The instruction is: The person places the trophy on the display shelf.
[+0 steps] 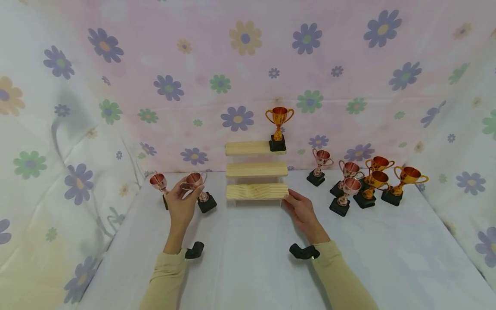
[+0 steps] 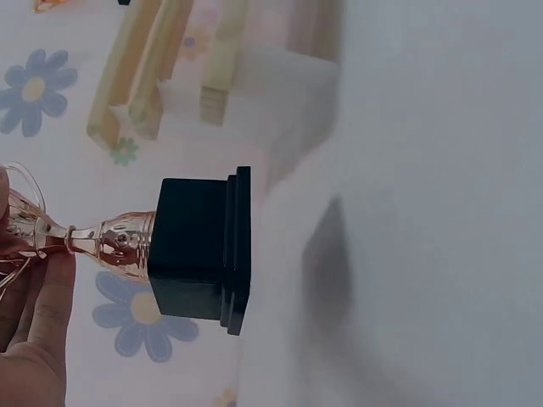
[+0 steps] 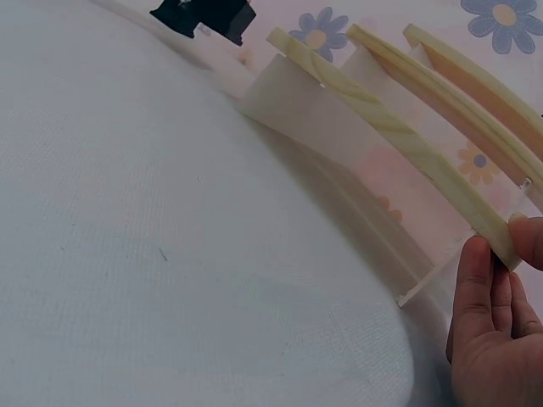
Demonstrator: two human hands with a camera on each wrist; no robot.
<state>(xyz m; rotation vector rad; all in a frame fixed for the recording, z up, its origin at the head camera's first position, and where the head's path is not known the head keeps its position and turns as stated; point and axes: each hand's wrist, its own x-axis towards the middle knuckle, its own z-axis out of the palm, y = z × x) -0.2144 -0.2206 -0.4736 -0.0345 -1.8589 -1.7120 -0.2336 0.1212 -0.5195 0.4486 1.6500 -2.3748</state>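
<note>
My left hand (image 1: 183, 202) pinches a rose-gold trophy cup (image 1: 207, 203) by its bowl and stem. In the left wrist view the trophy's black square base (image 2: 193, 254) hangs above the white tabletop, apart from its shadow. Just left of that hand is a second rose-gold trophy (image 1: 158, 181), partly hidden by the fingers. My right hand (image 1: 302, 211) grips the right end of the lowest board of a three-step wooden stand (image 1: 256, 192). Its thumb lies on the board, with fingers underneath, in the right wrist view. One gold trophy (image 1: 278, 125) stands on the top step's right end.
Right of the stand several more trophies are grouped on the table, rose-gold ones (image 1: 342, 200) and gold ones (image 1: 403, 185). One rose-gold trophy (image 1: 318, 167) stands somewhat apart, nearer the stand. Flower-patterned cloth (image 1: 201, 51) hangs behind and at both sides.
</note>
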